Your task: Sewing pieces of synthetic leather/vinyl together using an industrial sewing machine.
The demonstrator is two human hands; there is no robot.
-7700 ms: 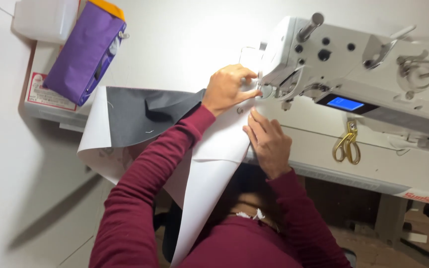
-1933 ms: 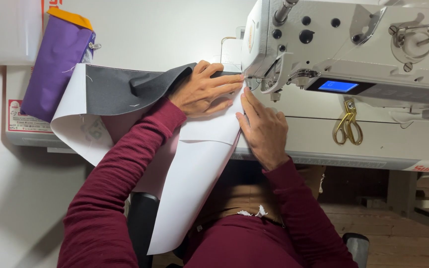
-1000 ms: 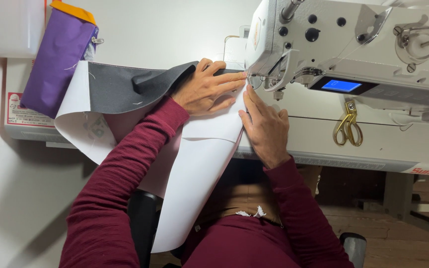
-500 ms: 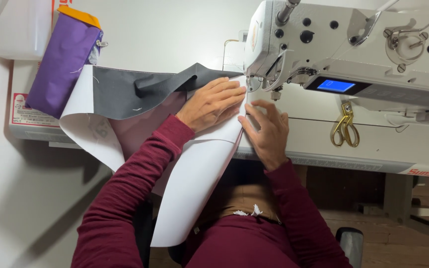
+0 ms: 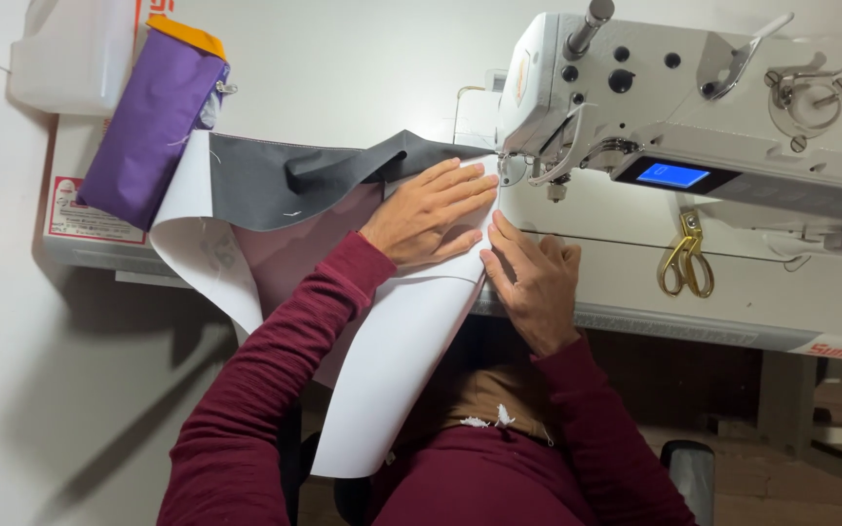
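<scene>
Pressing flat, my left hand lies with fingers spread on the white sheet near the sewing machine needle, gripping nothing. My right hand rests beside it, fingers open along the sheet's edge. Grey fabric trails leftward toward a purple pouch; gold scissors lie right.

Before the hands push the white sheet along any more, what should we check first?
1. Left hand flat on the white sheet: ok.
2. Right hand pressing the sheet's edge near the needle: ok.
3. Fingertips safely away from the needle area of the sewing machine: cannot tell, the left fingertips are very close.
4. Grey fabric lying smooth behind the machine: not ok, it is bunched and folded.
5. Gold scissors out of the sheet's way: ok, they lie off to the right.
</scene>
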